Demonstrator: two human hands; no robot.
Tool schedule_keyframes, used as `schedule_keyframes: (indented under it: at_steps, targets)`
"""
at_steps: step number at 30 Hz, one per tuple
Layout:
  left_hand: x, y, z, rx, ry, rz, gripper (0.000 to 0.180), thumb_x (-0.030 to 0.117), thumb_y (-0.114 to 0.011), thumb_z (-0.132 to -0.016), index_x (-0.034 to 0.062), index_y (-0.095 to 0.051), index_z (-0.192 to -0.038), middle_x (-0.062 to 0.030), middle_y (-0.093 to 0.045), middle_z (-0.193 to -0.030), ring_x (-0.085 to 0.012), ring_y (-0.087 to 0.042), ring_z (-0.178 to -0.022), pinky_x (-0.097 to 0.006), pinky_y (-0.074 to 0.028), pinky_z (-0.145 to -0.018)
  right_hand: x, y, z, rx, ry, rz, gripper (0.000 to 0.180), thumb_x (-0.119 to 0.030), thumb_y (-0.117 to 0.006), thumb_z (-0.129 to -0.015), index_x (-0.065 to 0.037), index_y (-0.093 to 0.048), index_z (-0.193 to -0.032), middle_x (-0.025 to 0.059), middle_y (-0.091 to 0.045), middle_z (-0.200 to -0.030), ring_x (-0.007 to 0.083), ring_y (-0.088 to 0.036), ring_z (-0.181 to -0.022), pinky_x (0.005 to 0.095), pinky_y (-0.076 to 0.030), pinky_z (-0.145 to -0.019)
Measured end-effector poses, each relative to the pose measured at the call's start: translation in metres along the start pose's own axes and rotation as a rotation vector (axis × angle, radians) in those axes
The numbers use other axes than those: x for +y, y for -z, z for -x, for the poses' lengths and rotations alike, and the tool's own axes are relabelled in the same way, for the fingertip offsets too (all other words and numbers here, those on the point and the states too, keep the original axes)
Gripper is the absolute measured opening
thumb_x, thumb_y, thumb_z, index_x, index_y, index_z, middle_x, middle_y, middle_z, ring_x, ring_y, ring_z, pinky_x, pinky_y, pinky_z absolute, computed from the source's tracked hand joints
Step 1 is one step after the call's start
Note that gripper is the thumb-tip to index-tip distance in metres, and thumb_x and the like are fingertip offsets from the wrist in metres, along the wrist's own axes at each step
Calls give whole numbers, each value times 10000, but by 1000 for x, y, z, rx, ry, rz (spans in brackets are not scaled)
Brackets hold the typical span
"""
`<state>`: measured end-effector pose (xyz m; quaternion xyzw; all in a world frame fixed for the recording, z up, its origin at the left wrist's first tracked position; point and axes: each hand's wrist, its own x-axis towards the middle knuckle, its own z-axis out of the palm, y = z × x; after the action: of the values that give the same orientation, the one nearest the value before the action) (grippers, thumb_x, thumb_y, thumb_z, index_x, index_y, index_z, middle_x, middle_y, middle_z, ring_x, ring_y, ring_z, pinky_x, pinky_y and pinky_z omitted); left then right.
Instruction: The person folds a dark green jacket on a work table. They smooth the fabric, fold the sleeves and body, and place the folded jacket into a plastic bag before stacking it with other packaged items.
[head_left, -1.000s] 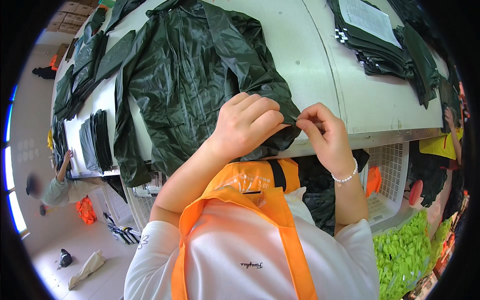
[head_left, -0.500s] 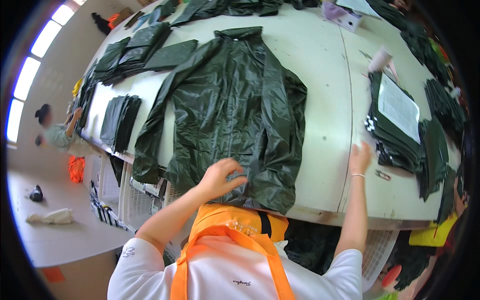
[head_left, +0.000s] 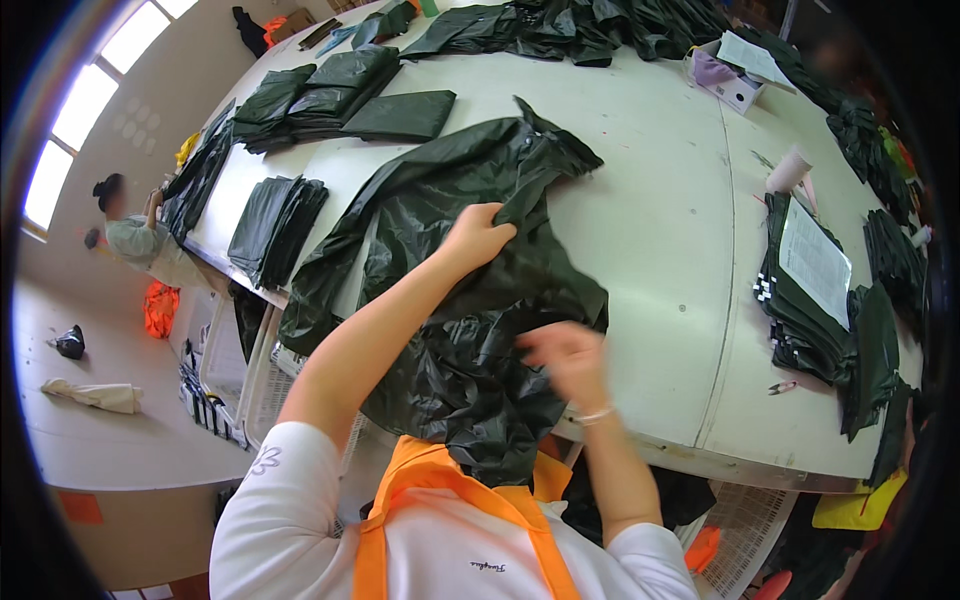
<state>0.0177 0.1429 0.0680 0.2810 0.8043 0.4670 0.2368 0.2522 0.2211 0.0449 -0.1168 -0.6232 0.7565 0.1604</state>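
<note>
White tabletop [head_left: 660,300]: largest item; supports the work, its near edge running in front of the worker.

Dark green jacket [head_left: 470,300]: positioned at the near edge, left of the tabletop's middle. Its long axis runs from near edge toward far edge, with the collar end pointing to the far edge. Half a second ago it lay spread flat; now its upper part is lifted and folded over, and its lower part is bunched, hanging over the near edge against the orange apron [head_left: 410,480].

Folded garment stack [head_left: 800,320]: near the tabletop's right end, unchanged in place on the tabletop. A second stack [head_left: 275,230] lies by the left edge.

Printed sheet [head_left: 815,262]: on top of the right-end stack; its text is too small to read.

Left hand [head_left: 478,238]: clenched on a fold of the jacket's upper part. In the earlier frame it was at the hem.

Right hand [head_left: 568,362]: over the bunched fabric, motion-blurred; whether it grips cannot be determined. It was previously extended toward the right-end stack.

Thread cone [head_left: 790,170]: just beyond that stack, toward the far edge.

Small hand tool [head_left: 783,387]: beside the stack, on its near-edge side.

Shirt lettering [head_left: 488,567]: small dark script on the white chest.
</note>
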Motion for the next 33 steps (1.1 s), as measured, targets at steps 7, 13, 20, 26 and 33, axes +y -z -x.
schedule_keyframes:
  at_steps: [7,13,20,26,33]
  targets:
    - [122,148,220,251,-845,-210,234,169,-632,-559,-1,-590,-715,-62,-501,-567,-225,-503,-490,-289,-381,-484,148,68,-40,474,83,394,355,-168,-519,-933,-34,-507,-1262,88,-597,-1133,175,-567,-1016,296,-486,-830]
    - [127,260,288,-576,-1235,223,264,164,-600,-839,-49,-627,-685,-30,-483,-477,-106,-376,-317,-258,-181,-322,12,-78,-14,178,-113,-861,444,-373,-381,-983,-75,-470,-1300,99,-574,-1037,193,-551,-978,328,-437,-920]
    - [87,295,308,-553,-1309,149,217,201,-618,-857,5,-668,-779,-21,-525,-545,-78,-373,-362,-231,-201,-353,-41,-138,180,300,-118,-164,450,-326,-448,-936,-76,-460,-1310,111,-545,-1106,214,-541,-1012,334,-435,-924]
    - [57,269,337,-15,-1371,-439,263,234,-690,-574,51,-560,-711,22,-381,-509,-104,-344,-371,-256,-191,-372,-155,-94,308,783,-188,413,475,-285,-505,-896,-76,-451,-1319,121,-520,-1165,232,-532,-1041,339,-433,-927]
    - [-2,276,332,-100,-1041,-243,286,209,-727,-692,71,-477,-707,3,-381,-515,-145,-427,-379,-265,-329,-354,-269,-70,176,783,37,727,524,-237,-573,-849,-76,-441,-1330,133,-491,-1234,254,-522,-1075,345,-431,-931]
